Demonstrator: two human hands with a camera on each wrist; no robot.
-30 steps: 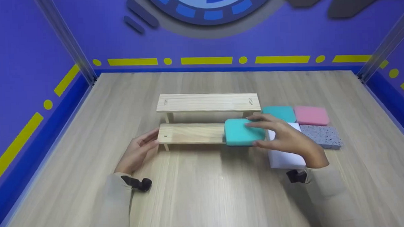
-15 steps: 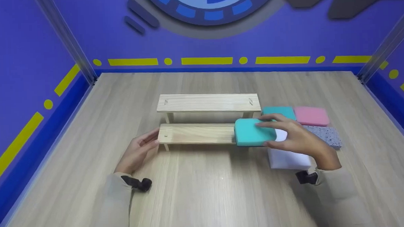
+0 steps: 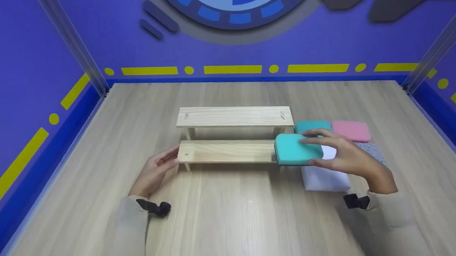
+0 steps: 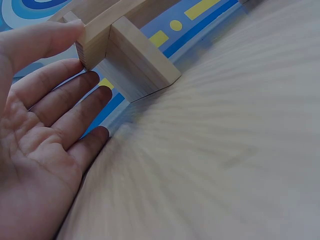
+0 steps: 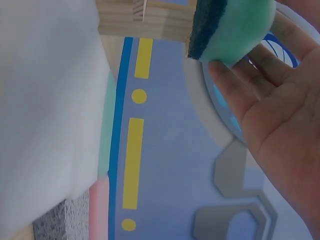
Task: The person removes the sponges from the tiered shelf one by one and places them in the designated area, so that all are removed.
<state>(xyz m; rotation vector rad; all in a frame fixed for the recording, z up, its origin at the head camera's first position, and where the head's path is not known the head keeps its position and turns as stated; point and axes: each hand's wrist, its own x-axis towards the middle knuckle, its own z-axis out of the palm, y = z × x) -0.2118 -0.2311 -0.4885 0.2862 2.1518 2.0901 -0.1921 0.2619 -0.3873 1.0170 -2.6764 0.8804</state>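
Observation:
My right hand (image 3: 340, 154) grips a teal scrub sponge (image 3: 297, 149) between thumb and fingers; its dark blue scouring layer shows in the right wrist view. The sponge (image 5: 235, 30) is at the right end of the front, lower board (image 3: 225, 152) of a wooden stand and partly hides it. Whether it touches the board I cannot tell. At the other end, my left hand (image 3: 153, 171) touches the board's edge with thumb and fingertips, fingers fairly straight. Behind runs a higher board (image 3: 233, 116) on legs.
Right of the stand lie a second teal block (image 3: 310, 125), a pink block (image 3: 351, 131), a speckled grey block (image 3: 371, 151) and a white block (image 3: 324, 178), partly behind my right hand. Blue walls (image 3: 232, 47) border the wood-look table (image 3: 232, 220).
My right hand has moved right with the sponge, from over the lower board to its right end, baring more of that board. My left hand has stayed in place.

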